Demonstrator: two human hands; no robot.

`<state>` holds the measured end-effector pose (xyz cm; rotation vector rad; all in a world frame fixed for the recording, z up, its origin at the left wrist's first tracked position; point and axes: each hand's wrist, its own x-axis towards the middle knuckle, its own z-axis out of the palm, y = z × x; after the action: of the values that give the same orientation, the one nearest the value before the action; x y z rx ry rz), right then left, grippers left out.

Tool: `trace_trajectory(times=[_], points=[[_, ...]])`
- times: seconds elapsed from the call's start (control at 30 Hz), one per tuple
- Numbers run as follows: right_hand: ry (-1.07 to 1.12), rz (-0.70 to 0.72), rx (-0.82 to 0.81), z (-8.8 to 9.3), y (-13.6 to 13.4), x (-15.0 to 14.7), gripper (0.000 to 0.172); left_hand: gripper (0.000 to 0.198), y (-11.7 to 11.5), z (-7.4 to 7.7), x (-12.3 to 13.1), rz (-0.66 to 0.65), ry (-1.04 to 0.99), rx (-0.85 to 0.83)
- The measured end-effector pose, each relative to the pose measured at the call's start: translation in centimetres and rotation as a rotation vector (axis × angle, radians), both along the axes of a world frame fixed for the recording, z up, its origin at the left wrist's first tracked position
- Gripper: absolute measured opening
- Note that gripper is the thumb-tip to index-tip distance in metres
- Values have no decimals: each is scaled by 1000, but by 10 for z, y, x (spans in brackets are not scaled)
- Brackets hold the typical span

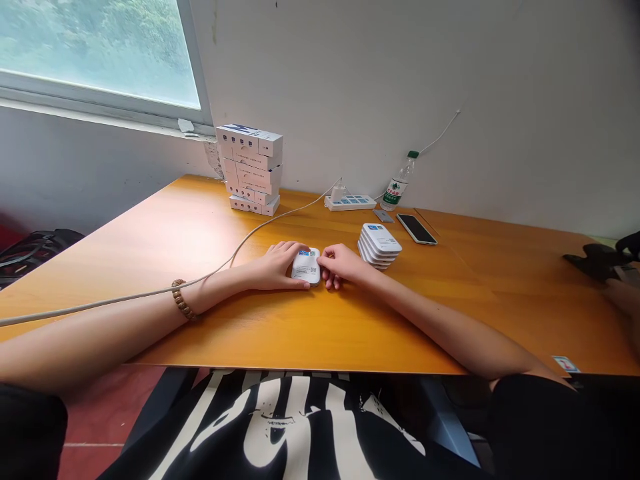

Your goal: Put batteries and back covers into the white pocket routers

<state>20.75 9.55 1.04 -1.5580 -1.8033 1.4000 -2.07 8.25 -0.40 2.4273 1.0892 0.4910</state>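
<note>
Table (pixel 400 320) in front of me is orange wood, and from my head cam the main action is dead center: a white rounded device (pixel 306 267) with QR-code stickers on top, lying flat on the table. My left hand (pixel 277 267) is curled over its left side, and my right hand (pixel 340 263) is pinching its right edge with the fingertips, so both hands are closed on it. Got a wooden bead bracelet (pixel 183 300) on my left wrist. Just right of my right hand is a stack of matching white devices (pixel 379 245), and farther back by the wall there's a tower of white boxes (pixel 250 170). Also back there: a power strip (pixel 350 203), a water bottle (pixel 399 181) and a phone (pixel 417 229) lying flat. Someone else's hand (pixel 620 297) pokes in at the right edge.
</note>
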Motion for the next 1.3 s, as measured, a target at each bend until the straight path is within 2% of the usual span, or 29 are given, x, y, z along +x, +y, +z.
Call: trace_trajectory(times=[0.13, 0.27, 0.33, 0.4, 0.47, 0.57, 0.67, 0.83, 0.9, 1.0, 1.1, 1.2, 1.3], points=[[-53, -1, 139, -4, 3, 3, 24, 78, 0, 1, 0, -2, 5, -16], [33, -74, 375, -10, 10, 8, 13, 84, 1, 4, -1, 2, 1, -22], [31, -77, 435, -12, 14, 11, 12, 83, 2, 6, -1, -5, 5, -20], [17, -38, 394, -13, 16, 11, 19, 80, 2, 6, -1, -15, 11, -22], [36, 28, 288, -14, 15, 10, 26, 79, 2, 6, -2, -21, 12, -20], [103, 71, 153, -15, 9, 6, 23, 78, 0, 3, -4, -17, 10, -8], [156, 38, 137, -17, 4, 2, 16, 80, -1, -1, -5, -39, -12, -7], [244, 36, 83, -18, 6, 2, 19, 82, -4, -4, -4, -76, -86, 10], [283, 47, 52, -16, 9, 4, 23, 77, -6, -3, -3, -78, -120, 78], [353, 137, 16, -15, 11, 8, 37, 70, -9, -3, -1, -109, -175, 218], [426, 201, 34, -18, 12, 11, 48, 71, -11, -3, -1, -138, -202, 264], [434, 176, 89, -21, 10, 11, 50, 81, -13, -3, -1, -157, -211, 223], [380, 152, 155, -18, 7, 9, 50, 93, -12, -1, 0, -124, -351, 43]])
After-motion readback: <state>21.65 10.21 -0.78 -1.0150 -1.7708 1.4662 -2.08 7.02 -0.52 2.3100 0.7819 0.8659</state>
